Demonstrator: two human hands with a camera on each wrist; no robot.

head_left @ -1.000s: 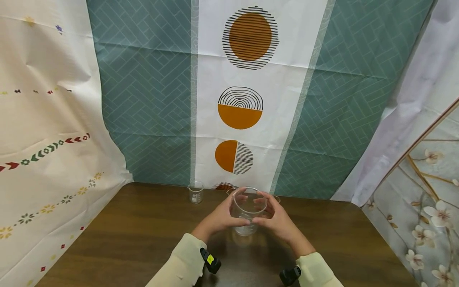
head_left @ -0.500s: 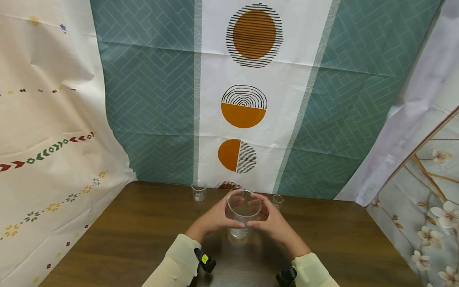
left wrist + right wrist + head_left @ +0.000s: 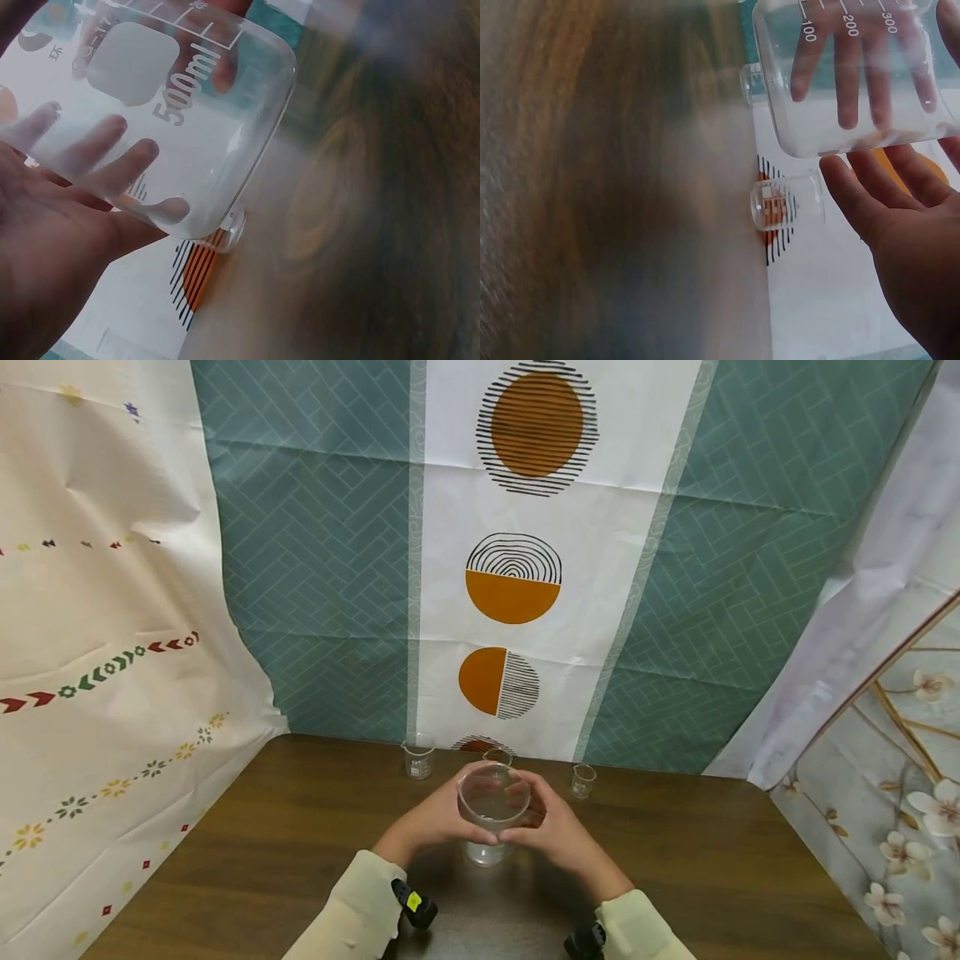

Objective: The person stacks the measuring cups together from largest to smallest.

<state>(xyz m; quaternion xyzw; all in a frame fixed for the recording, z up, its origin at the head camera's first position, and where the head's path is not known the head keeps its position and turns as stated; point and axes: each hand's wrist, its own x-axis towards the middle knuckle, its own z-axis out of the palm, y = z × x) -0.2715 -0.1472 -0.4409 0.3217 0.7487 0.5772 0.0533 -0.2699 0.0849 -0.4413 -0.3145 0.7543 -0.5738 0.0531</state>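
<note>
Brown wood-grain tabletop (image 3: 675, 852) beneath, left hand (image 3: 441, 817) and right hand (image 3: 558, 831) clamp a large clear-glass cylindrical beaker (image 3: 492, 807): positioning, apparently, next requiring level support.

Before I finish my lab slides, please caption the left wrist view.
The left hand grips a clear beaker marked 500ml, with a smaller beaker partly hidden behind it.

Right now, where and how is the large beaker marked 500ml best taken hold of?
Probably by the side wall of the large beaker, below its open top, with one hand from each side. It is upright, wide and smooth-walled, with no handle in view, so a one-sided grip would likely be less secure. The left hand and right hand hold it from opposite sides.
</note>
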